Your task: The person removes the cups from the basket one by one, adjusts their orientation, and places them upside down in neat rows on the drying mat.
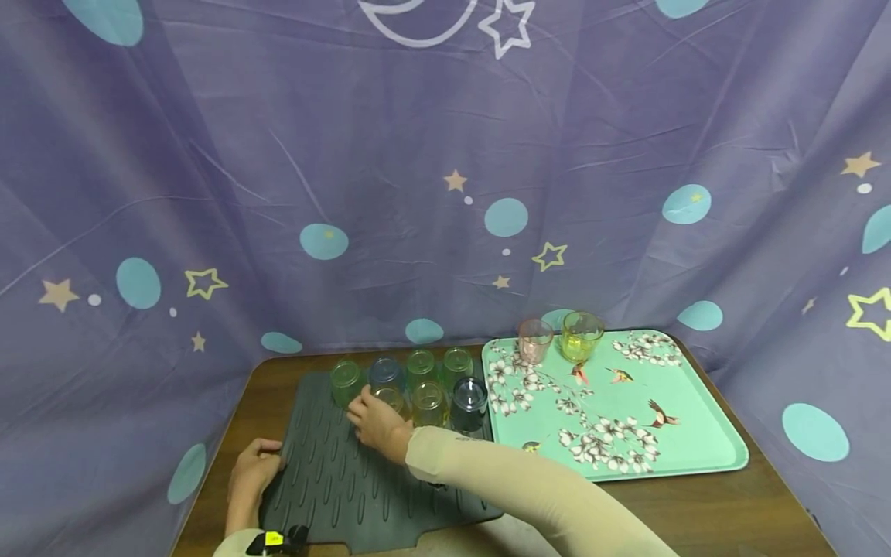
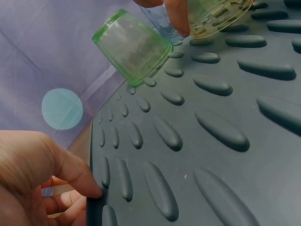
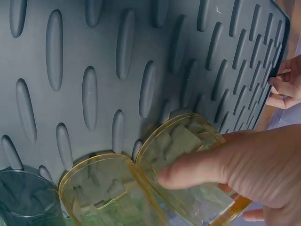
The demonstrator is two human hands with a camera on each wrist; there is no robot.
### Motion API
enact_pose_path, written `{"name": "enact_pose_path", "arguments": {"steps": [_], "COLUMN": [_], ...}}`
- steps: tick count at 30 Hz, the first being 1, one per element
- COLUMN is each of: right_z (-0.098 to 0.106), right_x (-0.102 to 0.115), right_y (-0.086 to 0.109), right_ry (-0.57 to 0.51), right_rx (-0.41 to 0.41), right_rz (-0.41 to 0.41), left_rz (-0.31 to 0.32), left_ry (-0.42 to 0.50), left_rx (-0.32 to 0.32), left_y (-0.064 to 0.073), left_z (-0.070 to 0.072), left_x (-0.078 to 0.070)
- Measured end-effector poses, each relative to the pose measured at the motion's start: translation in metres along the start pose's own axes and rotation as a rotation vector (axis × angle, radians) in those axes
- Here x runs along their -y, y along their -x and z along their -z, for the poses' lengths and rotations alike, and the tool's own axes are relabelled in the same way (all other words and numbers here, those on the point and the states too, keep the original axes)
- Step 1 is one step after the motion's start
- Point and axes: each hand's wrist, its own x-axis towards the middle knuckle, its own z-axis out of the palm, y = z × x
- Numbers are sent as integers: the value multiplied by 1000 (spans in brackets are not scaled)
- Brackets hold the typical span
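My right hand [image 1: 379, 425] holds an amber glass tumbler [image 3: 181, 139], thumb on its near side. The tumbler is upside down at the left of the front row on a dark ridged drying mat [image 1: 327, 487]. Right beside it, touching or nearly so, is a second amber tumbler [image 3: 103, 181], then a dark blue-grey one [image 1: 469, 402]. Behind them runs a row of upturned tumblers: a green one [image 2: 134, 47] at the left end, a blue one [image 1: 386, 373] and two more green ones [image 1: 421, 366]. My left hand [image 1: 252, 473] pinches the mat's left edge, thumb on top.
To the mat's right lies a mint tray [image 1: 703, 433] printed with flowers and birds. A pink tumbler [image 1: 535, 342] and a yellow-green tumbler [image 1: 582, 337] stand upright at its back left. A purple patterned curtain [image 1: 418, 271] hangs behind the wooden table [image 1: 696, 510].
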Motion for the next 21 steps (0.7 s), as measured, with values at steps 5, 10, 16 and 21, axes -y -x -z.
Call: {"name": "enact_pose_path", "arguments": {"steps": [5,10,16,21], "right_z": [-3,-13,-31,-56], "right_x": [-4,-18,-49,-83], "right_y": [3,17,44,77], "right_ry": [-116,-298,-728,-1025], "right_rx": [-49,-186,-388,-575], "right_rz": [-14,-25,-24,-67], "left_rz": [6,11,14,4], "left_ry": [1,1,5,-12], "left_rx": [2,-2,3,14], "left_y": [1,2,2,0], "left_z": [0,0,0,1], "left_x": [-2,-3,-3,0]}}
